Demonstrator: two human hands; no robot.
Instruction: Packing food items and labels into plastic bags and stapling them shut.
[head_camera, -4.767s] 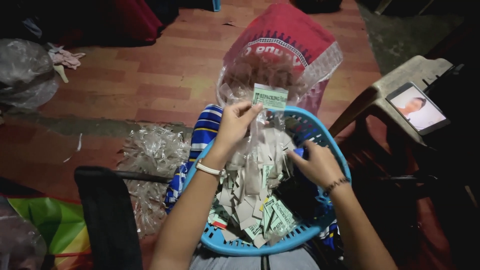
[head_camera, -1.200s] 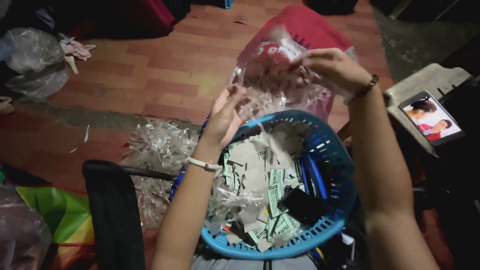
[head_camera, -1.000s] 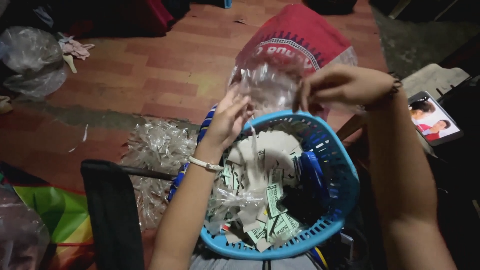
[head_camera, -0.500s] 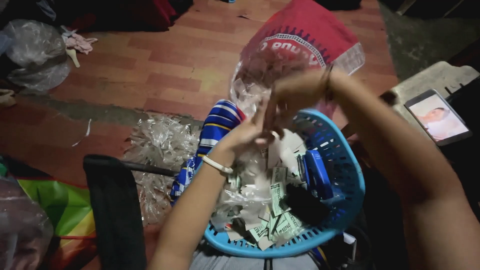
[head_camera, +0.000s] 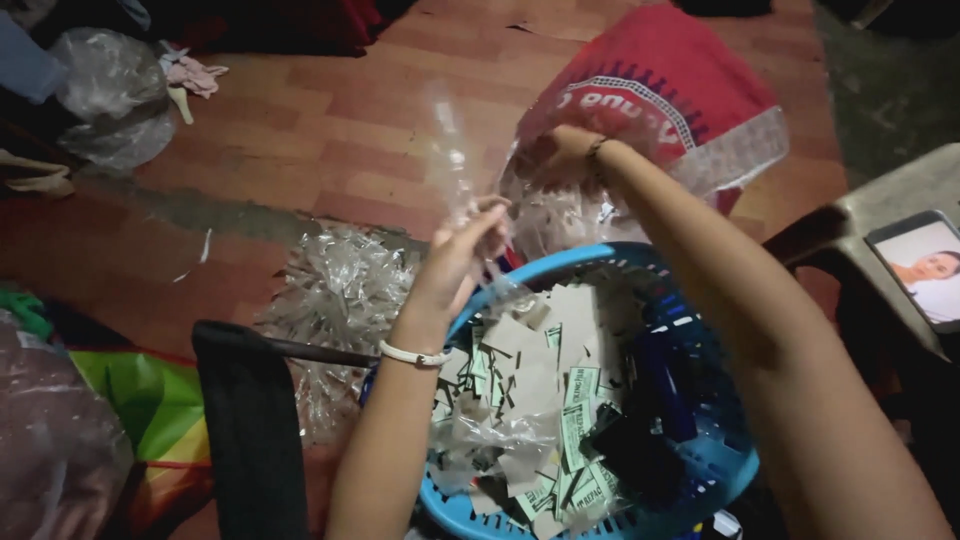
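Pinching a clear, crinkled plastic strip (head_camera: 455, 150), the left hand (head_camera: 462, 262) holds it upright above the one blue basket (head_camera: 700, 480). The right hand (head_camera: 555, 158), its grip hidden from me, reaches into the one red sack (head_camera: 660, 80). Below both: paper slips (head_camera: 545, 380), too many to count. Left of the pinching grip, one plastic heap (head_camera: 340, 300).

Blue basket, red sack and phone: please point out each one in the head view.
Blue basket (head_camera: 735, 470), head view, on its right rim.
Red sack (head_camera: 680, 75), head view, on its red upper side.
Phone (head_camera: 925, 268), head view, on the middle of its lit screen.
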